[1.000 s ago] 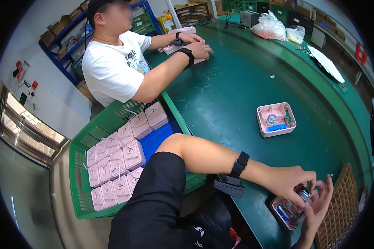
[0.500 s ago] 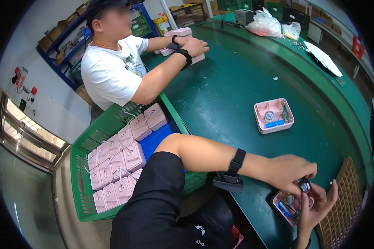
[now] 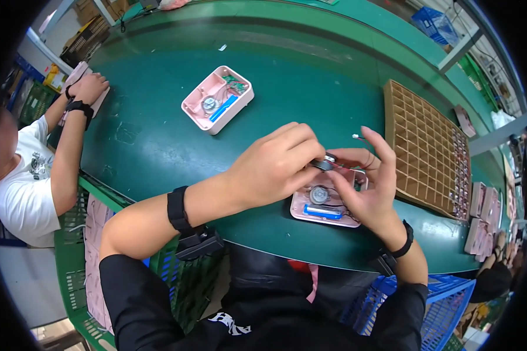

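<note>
Above a pink plastic housing [image 3: 357, 222], my left hand [image 3: 278, 164] is closed with its fingertips on a small round black-and-silver part [image 3: 323, 164] with thin wires, perhaps a motor. My right hand [image 3: 372, 190] pinches at the part's other side with thumb and a finger, its index finger raised. A small white connector [image 3: 355, 136] on a wire sticks out by that fingertip. Inside the housing sit a round silver part [image 3: 318, 195] and a blue cylindrical battery [image 3: 322, 212]; my hands cover its far side.
Another pink housing [image 3: 193, 111], with battery and green board, lies farther left on the green table [image 3: 152, 140]. A gridded cardboard tray [image 3: 421, 146] lies at right, small parts along one side. A co-worker [image 3: 26, 169] is at left by a green crate [image 3: 70, 275] of pink housings.
The view has swung to the right, so the co-worker and crate now lie at the far left. Both hands stay together at the small round part over the housing.
</note>
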Tool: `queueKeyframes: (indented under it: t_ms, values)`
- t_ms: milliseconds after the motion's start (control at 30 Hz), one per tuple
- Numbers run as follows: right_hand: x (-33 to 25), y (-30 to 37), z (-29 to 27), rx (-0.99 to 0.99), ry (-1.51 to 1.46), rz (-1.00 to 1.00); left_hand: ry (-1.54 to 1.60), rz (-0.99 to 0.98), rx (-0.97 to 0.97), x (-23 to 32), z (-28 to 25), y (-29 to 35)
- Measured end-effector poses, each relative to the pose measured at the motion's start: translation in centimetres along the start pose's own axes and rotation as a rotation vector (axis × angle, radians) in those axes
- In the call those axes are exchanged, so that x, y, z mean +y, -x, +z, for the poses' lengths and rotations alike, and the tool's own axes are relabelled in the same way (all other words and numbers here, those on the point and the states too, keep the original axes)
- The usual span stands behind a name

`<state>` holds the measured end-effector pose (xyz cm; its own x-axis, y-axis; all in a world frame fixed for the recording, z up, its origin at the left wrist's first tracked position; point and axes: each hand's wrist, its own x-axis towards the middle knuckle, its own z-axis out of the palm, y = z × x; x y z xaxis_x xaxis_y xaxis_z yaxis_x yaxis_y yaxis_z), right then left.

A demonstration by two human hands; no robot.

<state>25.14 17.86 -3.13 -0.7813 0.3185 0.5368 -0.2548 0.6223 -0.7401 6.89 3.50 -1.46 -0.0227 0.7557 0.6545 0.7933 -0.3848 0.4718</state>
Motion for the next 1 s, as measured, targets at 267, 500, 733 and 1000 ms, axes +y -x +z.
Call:
queueKeyframes:
  t_ms: [267,500,733,1000]
  values:
    - [-0.1,0.0,0.2,0.052,-0.068,-0.023,0.011,-0.060,0.005,0.4,-0.4,0.2]
    - [-0.4,0.8,0.2,0.088,-0.357,0.190,0.099,-0.077,0.049,0.7,-0.3,0.0]
    - [-0.5,1.9,-1.0,0.073,-0.208,0.189,0.179,-0.218,-0.035,0.8,0.3,0.4]
    - [0.7,3.0,-5.0,-0.309,-0.083,0.280,0.042,-0.252,-0.170,0.0,1.5,1.6]
